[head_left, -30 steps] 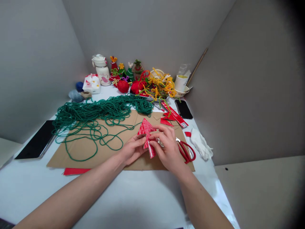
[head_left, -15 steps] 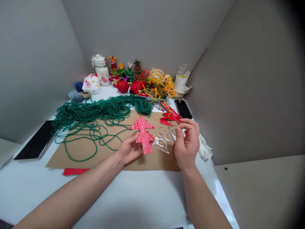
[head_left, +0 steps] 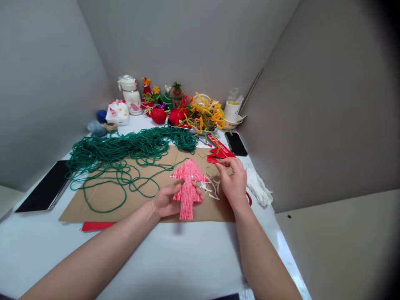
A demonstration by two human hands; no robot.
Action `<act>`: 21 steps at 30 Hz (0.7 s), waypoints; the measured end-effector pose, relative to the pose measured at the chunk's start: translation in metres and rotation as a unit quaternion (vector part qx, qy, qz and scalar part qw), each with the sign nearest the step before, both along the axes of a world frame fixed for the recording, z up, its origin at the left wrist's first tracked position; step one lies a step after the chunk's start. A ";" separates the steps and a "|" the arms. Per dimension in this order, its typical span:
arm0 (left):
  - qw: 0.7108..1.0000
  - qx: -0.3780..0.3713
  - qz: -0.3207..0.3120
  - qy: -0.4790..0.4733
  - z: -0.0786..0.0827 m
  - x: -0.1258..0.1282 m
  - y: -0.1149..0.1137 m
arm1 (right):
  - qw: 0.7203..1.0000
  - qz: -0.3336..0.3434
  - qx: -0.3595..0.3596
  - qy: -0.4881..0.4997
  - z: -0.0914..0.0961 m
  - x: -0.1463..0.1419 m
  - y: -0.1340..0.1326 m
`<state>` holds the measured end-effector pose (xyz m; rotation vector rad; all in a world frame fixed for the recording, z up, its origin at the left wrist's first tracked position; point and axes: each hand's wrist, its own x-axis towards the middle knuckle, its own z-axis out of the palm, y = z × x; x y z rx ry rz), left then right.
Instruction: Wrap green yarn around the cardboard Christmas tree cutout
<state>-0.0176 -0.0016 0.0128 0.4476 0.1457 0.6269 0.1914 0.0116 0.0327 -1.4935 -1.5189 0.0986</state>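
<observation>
My left hand (head_left: 167, 201) holds a red tree-shaped card cutout (head_left: 188, 186) by its left side, thumb on top, above the brown cardboard sheet (head_left: 125, 196). My right hand (head_left: 233, 183) hovers just right of the cutout with its fingers curled toward small white paper strips (head_left: 211, 189) scattered on the cardboard; whether it pinches one I cannot make out. Red scissors (head_left: 248, 199) lie mostly hidden under that hand.
A tangle of green cord (head_left: 125, 150) covers the cardboard's back left. Red card scraps (head_left: 218, 155), a black phone (head_left: 236, 144), a white glove (head_left: 258, 188), a tablet (head_left: 45, 187), and a row of yarn ornaments, pipe cleaners (head_left: 204, 114) and a cup (head_left: 231, 110) stand near the walls.
My right hand let go of the cutout, swung right over the scissors, then came back toward it. The left hand turned the cutout upright and flatter.
</observation>
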 end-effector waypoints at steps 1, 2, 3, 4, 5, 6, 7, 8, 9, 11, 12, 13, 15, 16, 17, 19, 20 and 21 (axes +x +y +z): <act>0.999 0.020 -0.040 0.004 -0.001 -0.001 -0.001 | 1.000 0.003 -0.001 0.004 0.000 0.000 0.000; 0.995 0.040 -0.087 0.008 -0.001 -0.002 -0.002 | 1.000 0.008 -0.006 0.003 -0.001 0.000 0.000; 0.989 0.060 -0.136 0.012 -0.002 -0.004 -0.004 | 1.000 0.016 -0.013 -0.001 -0.001 -0.001 0.000; 0.980 0.079 -0.179 0.018 -0.002 -0.005 -0.005 | 1.000 0.025 -0.018 -0.006 -0.002 -0.002 0.000; 0.972 0.095 -0.213 0.024 -0.001 -0.006 -0.006 | 0.999 0.033 -0.020 -0.012 -0.002 -0.003 0.000; 0.965 0.109 -0.237 0.032 -0.001 -0.007 -0.007 | 0.999 0.040 -0.016 -0.018 -0.003 -0.005 0.001; 0.959 0.120 -0.254 0.038 0.000 -0.008 -0.007 | 0.999 0.043 -0.008 -0.023 -0.004 -0.006 0.001; 0.955 0.128 -0.266 0.043 0.001 -0.008 -0.007 | 0.999 0.045 0.002 -0.028 -0.005 -0.008 0.002; 0.951 0.132 -0.275 0.045 0.002 -0.009 -0.007 | 0.998 0.047 0.008 -0.032 -0.006 -0.009 0.002; 0.947 0.134 -0.289 0.043 0.003 -0.009 -0.007 | 0.998 0.056 0.005 -0.040 -0.009 -0.010 0.003; 0.945 0.134 -0.294 0.040 0.004 -0.009 -0.007 | 0.997 0.061 -0.004 -0.043 -0.011 -0.011 0.003; 0.944 0.134 -0.298 0.038 0.004 -0.008 -0.007 | 0.997 0.065 -0.015 -0.045 -0.011 -0.011 0.003; 0.944 0.135 -0.301 0.032 0.003 -0.008 -0.006 | 0.995 0.071 -0.046 -0.055 -0.009 -0.013 0.005; 0.943 0.136 -0.302 0.028 0.002 -0.008 -0.006 | 0.993 0.074 -0.067 -0.069 -0.007 -0.014 0.006; 0.943 0.137 -0.302 0.022 0.001 -0.008 -0.006 | 0.988 0.079 -0.095 -0.092 -0.004 -0.017 0.009; 0.944 0.140 -0.298 0.015 -0.001 -0.007 -0.005 | 0.970 0.091 -0.156 -0.160 0.003 -0.025 0.017; 0.945 0.140 -0.295 0.015 -0.001 -0.007 -0.005 | 0.958 0.092 -0.183 -0.199 0.007 -0.030 0.023; 0.947 0.139 -0.290 0.016 -0.001 -0.007 -0.005 | 0.948 0.084 -0.201 -0.233 0.009 -0.036 0.030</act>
